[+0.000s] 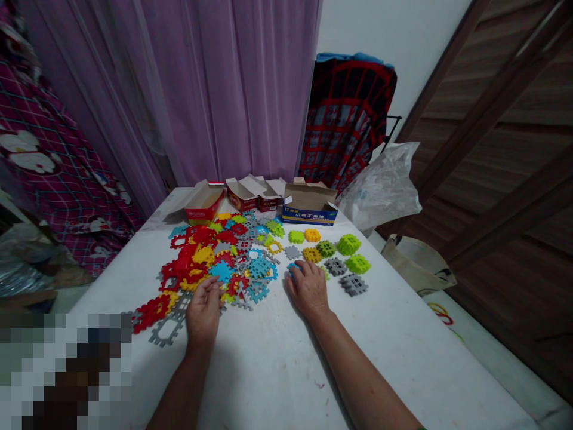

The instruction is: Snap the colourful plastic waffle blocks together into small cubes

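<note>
My left hand [203,310] is at the near edge of a heap of toothed plastic building pieces [226,236] in red, yellow, blue, grey and green. Its fingers are curled in, and whatever they may hold is hidden. A light-blue piece [221,272] lies just beyond its fingertips. To the right, my right hand [308,291] rests low over the table with its fingers closed on a blue toothed piece [293,267], mostly covered by the fingers. Close by are stacked grey pieces [353,285], dark-yellow pieces [312,255] and bright green pieces [358,263].
Opened cardboard boxes stand along the far edge of the white table [277,370], among them a blue box [310,206] and a red box [205,206]. A clear plastic bag [380,188] hangs by the right edge. Beside the table is a beige bag [418,263].
</note>
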`<state>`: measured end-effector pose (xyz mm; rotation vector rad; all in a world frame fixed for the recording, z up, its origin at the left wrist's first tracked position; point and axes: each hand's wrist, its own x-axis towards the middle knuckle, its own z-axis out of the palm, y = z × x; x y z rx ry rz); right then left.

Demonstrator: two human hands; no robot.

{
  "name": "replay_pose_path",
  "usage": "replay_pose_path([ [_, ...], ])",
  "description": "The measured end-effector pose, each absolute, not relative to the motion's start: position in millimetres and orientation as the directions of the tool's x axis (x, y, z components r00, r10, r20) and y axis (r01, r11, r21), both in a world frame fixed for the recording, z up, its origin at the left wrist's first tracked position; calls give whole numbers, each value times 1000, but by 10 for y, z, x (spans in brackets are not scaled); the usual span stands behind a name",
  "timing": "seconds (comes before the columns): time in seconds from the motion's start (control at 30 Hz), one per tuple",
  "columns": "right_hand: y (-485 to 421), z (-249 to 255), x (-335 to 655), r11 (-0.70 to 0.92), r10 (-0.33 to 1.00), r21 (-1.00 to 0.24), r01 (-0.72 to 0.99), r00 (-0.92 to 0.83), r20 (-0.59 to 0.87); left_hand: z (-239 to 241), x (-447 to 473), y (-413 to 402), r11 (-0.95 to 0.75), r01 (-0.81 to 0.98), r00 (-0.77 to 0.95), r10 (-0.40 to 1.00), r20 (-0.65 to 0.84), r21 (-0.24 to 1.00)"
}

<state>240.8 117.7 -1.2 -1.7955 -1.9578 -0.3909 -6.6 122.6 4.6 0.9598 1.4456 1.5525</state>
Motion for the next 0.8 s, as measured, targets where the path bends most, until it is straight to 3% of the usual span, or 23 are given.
replay_pose_path([
  [0.53,1017,-109,2163,362,797,-167,917,-212,566,-158,-94,1274,-115,53,-401,907,126,992],
  [0.7,1010,-106,2178,426,756,-188,885,-234,612,-119,-151,1280,-160,176,-420,880,221,971],
  [0.8,1009,-95,2177,466,714,-192,864,-238,659,-83,-263,1306,-191,370,-438,828,352,909],
])
